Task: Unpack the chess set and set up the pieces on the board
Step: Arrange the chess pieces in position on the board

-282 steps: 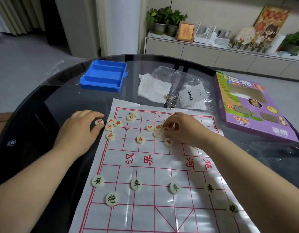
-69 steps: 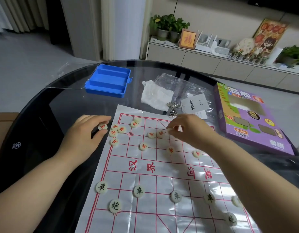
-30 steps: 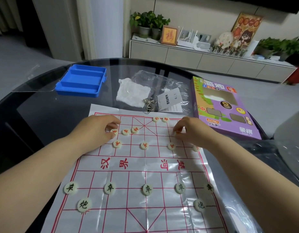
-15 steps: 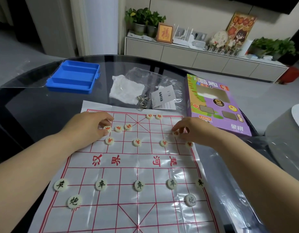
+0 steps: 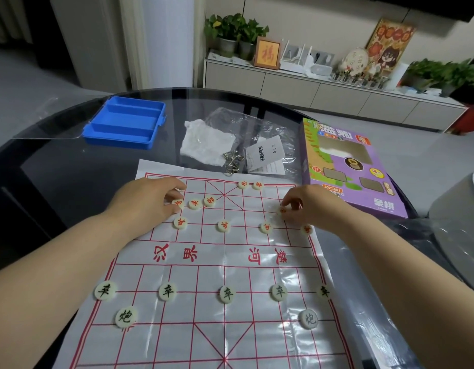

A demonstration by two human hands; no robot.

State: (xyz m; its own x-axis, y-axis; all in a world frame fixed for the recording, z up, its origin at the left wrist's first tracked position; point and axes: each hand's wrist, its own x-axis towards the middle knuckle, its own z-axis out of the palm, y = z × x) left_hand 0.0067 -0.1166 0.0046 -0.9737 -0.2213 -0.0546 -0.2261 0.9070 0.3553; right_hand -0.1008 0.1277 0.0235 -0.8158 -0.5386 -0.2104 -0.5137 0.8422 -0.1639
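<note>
Found the board [image 5: 225,257], a thin, creased, glossy sheet gridded in red, spread by the near edge of the round dark glass bench [image 5: 70,177]. Noted flat, round, cream black-lettered discs [image 5: 226,294] along the near rows. Saw the right hand [image 5: 308,206] pinching a red disc [image 5: 281,210] by the board's right edge, and the left hand [image 5: 148,201] pinching a second red disc [image 5: 178,203] near the far-left corner. Noted open squares across the middle.

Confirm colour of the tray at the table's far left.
The tray is plain blue, no pattern; shows best in the head view.
</note>
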